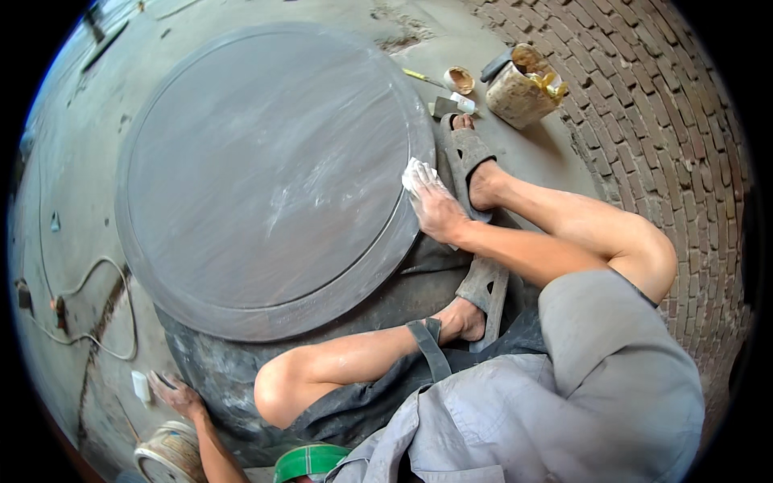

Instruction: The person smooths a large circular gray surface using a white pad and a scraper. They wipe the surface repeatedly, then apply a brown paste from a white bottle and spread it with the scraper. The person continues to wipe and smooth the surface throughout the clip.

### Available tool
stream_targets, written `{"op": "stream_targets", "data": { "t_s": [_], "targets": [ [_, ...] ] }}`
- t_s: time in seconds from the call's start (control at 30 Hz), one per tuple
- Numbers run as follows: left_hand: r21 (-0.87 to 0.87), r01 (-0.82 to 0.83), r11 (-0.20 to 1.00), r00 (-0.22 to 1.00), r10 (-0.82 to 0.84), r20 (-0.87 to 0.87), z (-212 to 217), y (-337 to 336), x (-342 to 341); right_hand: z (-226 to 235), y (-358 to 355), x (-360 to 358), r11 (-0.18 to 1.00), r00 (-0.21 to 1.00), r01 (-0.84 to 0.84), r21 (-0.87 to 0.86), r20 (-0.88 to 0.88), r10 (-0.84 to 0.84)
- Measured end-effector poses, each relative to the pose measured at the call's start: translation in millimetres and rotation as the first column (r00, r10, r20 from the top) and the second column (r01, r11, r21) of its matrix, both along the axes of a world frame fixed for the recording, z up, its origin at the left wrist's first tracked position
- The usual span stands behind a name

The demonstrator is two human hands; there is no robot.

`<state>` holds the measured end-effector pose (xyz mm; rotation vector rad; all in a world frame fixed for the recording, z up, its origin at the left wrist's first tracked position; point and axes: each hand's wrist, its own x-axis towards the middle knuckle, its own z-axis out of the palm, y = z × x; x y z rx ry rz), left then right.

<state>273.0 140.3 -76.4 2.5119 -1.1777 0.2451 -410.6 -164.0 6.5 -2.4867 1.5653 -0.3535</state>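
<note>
A grey concrete floor (pixel 80 161) fills the left and far side, dusty and cracked at the far edge. A brick wall (pixel 660 121) curves down the right. A pale cable (pixel 88 282) loops across the floor at left, in even daylight.

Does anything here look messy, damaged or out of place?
The round grey tabletop has whitish smears near its right side, beside the right hand pressing a white cloth. The tub by the brick wall is caked with yellowish drips.
</note>
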Motion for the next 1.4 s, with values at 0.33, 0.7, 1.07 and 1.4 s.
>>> {"op": "stream_targets", "data": {
  "t_s": [0.33, 0.7, 1.07, 1.4],
  "targets": [
    [0.015, -0.038, 0.999, 0.999, 0.038, -0.024, 13, -7, -5, -4, -128, 18, 0.903, 0.903, 0.429, 0.015, -0.017, -0.429],
    [0.079, -0.053, 0.995, 0.999, 0.053, -0.005, 17, -2, -11, -36, -146, 24, 0.895, 0.902, 0.43, -0.119, 0.006, -0.432],
    [0.087, -0.058, 0.995, 0.998, 0.06, -0.023, 21, -11, -15, -22, -347, 47, 0.922, 0.919, 0.378, -0.08, -0.086, -0.385],
    [0.026, 0.003, 1.0, 0.999, -0.004, 0.041, 8, 11, 1, 10, -97, -14, 0.921, 0.915, 0.375, 0.105, 0.116, -0.386]
  ]
}}
